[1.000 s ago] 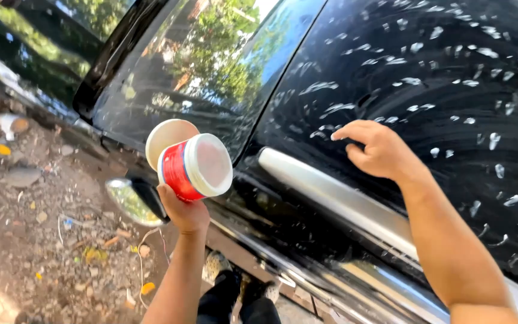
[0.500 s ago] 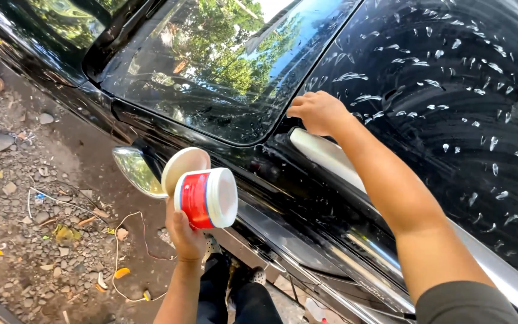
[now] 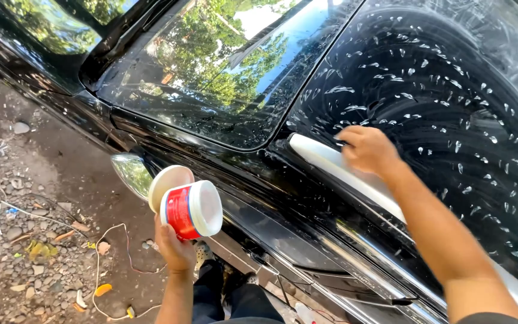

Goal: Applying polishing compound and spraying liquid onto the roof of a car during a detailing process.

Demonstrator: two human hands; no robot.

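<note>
Here the left hand [image 3: 175,249] is raised in front of the body, palm up, its fingers closed around the base of a small red-and-white tub [image 3: 191,209]. The tub lies tilted on its side, its white end turned toward the camera, and its round white lid [image 3: 164,181] is tucked behind it in the same grip. The tub looks like thin plastic, probably light and fairly stiff. Its smooth wall could turn slippery if any paste gets on it, so a hold low around the body, as now, seems the safest.

The right hand [image 3: 368,149] is stretched out to the black car body [image 3: 451,90], the arm nearly straight. It lies pressed flat, fingers curled, just above the chrome trim strip [image 3: 331,165]. Whether a cloth or pad sits under the palm I cannot tell. The panel around it is covered with whitish swirls and flecks.

To the left, the dark window glass [image 3: 211,78] reflects trees. Below the tub, a chrome door handle [image 3: 132,173] shows. The ground [image 3: 31,240] is dirt strewn with stones, scraps and a thin cord.
</note>
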